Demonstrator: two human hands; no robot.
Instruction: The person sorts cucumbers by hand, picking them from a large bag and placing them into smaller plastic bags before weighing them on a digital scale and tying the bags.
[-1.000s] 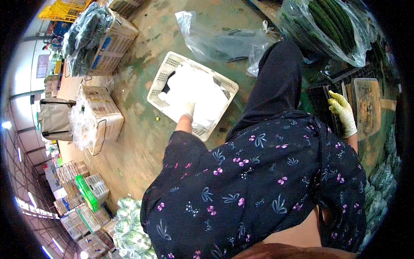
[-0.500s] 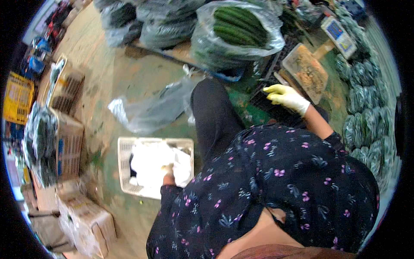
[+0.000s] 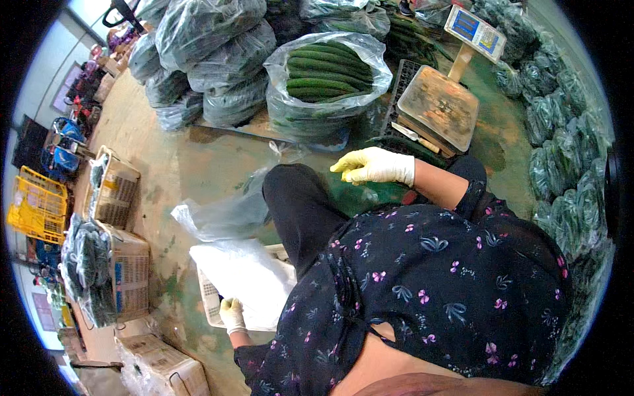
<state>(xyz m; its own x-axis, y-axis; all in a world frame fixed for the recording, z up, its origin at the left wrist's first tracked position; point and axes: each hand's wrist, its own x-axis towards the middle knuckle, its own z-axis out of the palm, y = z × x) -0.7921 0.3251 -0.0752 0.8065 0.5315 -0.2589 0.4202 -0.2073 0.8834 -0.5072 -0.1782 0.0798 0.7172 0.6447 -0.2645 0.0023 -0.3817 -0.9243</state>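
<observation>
While both gloved hands are well apart, left hand (image 3: 232,315) has its fingers bent onto the near-left edge of white plastic (image 3: 247,280), looks clamped on it. White plastic sits just beyond and to the right of that hand, lying across a pale slatted crate (image 3: 210,302) and overhanging its far rim. Right hand (image 3: 373,165) is out in front of the body, fingers loosely bent, not clenched; nothing visible in it, palm side hidden. Yellow staining on its fingertips.

Between the hands: a dark-trousered knee (image 3: 294,198). Clear plastic bag (image 3: 221,218) flat on floor, beyond left hand and left of right hand. Past right hand, slightly left: open clear bag (image 3: 277,112) of long green vegetables (image 3: 327,72), lying side by side. Farther left, stacked filled bags (image 3: 214,59). Beyond right hand to its right: platform scale (image 3: 439,105), dirty top, blue-and-white display (image 3: 474,34); knife (image 3: 406,132) at its near-left side, blade toward the left. Well right of right hand, rows of bagged greens (image 3: 561,175).
</observation>
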